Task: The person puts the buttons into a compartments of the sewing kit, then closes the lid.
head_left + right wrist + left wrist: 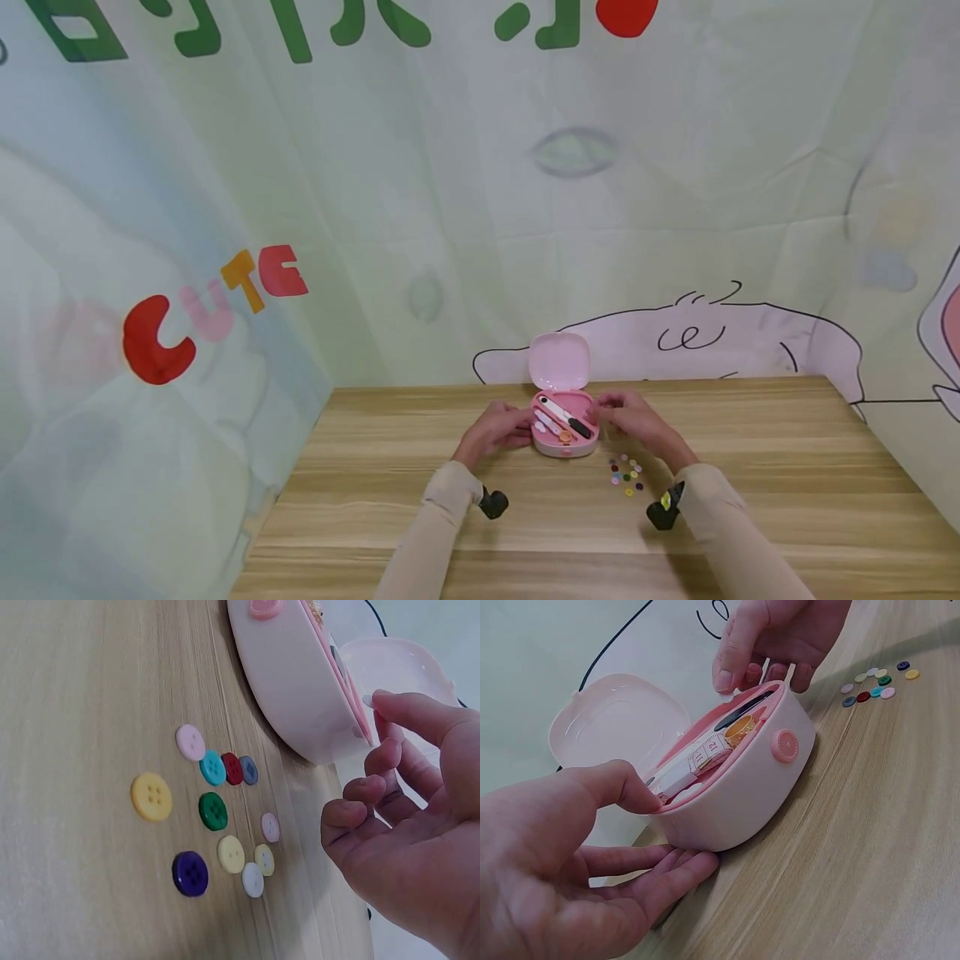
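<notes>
A pink sewing box (565, 450) stands on the table, its lid (619, 720) raised behind it. My left hand (577, 862) grips the box's left end, thumb on the rim and fingers low against the outer wall. My right hand (420, 787) is over the opposite end, pinching a small white button (367, 700) between thumb and index finger close above the rim. Inside lie a printed tape measure (709, 754), a gold thimble (740, 730) and a white tool with a black end (558, 410). The bottom of the tray is partly hidden by these.
Loose buttons in several colours lie in front of the box on the right, among them a yellow button (151, 796), a green button (213, 811) and a dark purple button (190, 873). The wooden table (555, 533) ends at a printed cloth backdrop (480, 208).
</notes>
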A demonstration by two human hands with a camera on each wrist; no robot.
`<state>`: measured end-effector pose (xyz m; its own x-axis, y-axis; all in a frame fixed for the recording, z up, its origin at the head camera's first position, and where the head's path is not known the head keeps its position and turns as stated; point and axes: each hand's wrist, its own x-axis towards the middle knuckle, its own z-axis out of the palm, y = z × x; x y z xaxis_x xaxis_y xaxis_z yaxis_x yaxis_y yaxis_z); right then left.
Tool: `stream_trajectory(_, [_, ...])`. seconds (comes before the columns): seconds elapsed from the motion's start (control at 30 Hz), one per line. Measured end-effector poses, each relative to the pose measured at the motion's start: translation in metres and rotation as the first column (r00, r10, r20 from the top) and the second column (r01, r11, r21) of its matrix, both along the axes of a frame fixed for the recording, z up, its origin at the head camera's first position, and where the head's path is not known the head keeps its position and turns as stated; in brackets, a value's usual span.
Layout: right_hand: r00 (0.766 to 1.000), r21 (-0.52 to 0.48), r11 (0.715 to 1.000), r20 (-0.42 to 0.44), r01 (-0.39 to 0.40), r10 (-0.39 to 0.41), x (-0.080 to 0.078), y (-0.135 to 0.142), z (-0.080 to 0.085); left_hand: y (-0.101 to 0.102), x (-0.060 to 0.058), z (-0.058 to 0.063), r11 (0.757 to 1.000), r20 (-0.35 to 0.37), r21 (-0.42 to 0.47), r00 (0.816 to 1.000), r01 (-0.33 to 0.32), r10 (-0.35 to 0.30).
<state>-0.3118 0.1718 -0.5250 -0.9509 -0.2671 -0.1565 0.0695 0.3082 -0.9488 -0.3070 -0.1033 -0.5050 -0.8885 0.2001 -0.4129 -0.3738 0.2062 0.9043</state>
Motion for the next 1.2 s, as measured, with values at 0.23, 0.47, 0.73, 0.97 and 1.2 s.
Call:
stream_trajectory(0.23, [1.0,-0.015,1.0,-0.005,0.003,-0.003,0.001,0.0,0.001,0.0,-0.001,-0.001,1.0,-0.001,0.008,1.0,0.002,-0.002])
stream_trajectory(0.47, [0.999,0.01,1.0,-0.044,-0.008,0.009,0.003,0.009,0.003,-0.002,-0.002,-0.002,1.0,0.003,0.022,1.0,0.007,-0.007])
stream_trajectory(0.73, [0.994,0.126,0.991,-0.099,-0.042,0.055,0.01,0.024,0.008,-0.001,-0.002,-0.002,1.0,0.003,0.021,1.0,0.006,-0.006])
stream_trajectory(0.97, [0.972,0.244,0.963,-0.17,-0.117,0.161,0.02,0.04,0.009,-0.001,-0.002,-0.002,0.999,-0.001,0.036,1.0,0.008,-0.008])
stream_trajectory(1.2, [0.942,0.324,0.922,-0.185,-0.211,0.28,0.033,0.054,0.002,-0.001,-0.003,-0.002,0.999,-0.004,0.048,1.0,0.011,-0.011])
